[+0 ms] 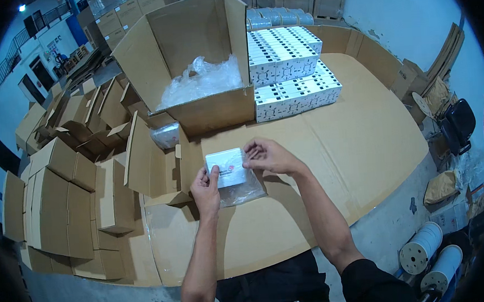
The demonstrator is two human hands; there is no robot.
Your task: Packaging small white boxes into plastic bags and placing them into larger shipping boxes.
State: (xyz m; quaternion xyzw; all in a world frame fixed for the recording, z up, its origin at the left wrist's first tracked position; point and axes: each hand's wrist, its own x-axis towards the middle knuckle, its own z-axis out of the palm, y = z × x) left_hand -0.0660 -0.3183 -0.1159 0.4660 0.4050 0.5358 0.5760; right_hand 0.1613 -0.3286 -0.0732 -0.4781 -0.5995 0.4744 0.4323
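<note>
A small white flat box (225, 166) with a little printing on its face is held over the cardboard-covered table. My left hand (205, 191) grips its left edge, the thumb lying on top. A see-through plastic bag (239, 195) hangs around and below the box, crinkled at its lower end. At the upper right corner my right hand (266, 156) is closed, its fingertips pinching the bag's edge beside the box. Left of my hands stands an open narrow carton (160, 175), with a plastic-wrapped packet (165, 135) at its far end.
Behind my hands, a large open carton (217, 111) holds crumpled clear plastic bags (199, 81). Stacked white printed boxes (297, 95) stand to its right. Several empty brown cartons (62, 201) crowd the left side. A cardboard wall (378, 65) borders the table's far right; cable spools (421, 248) stand lower right.
</note>
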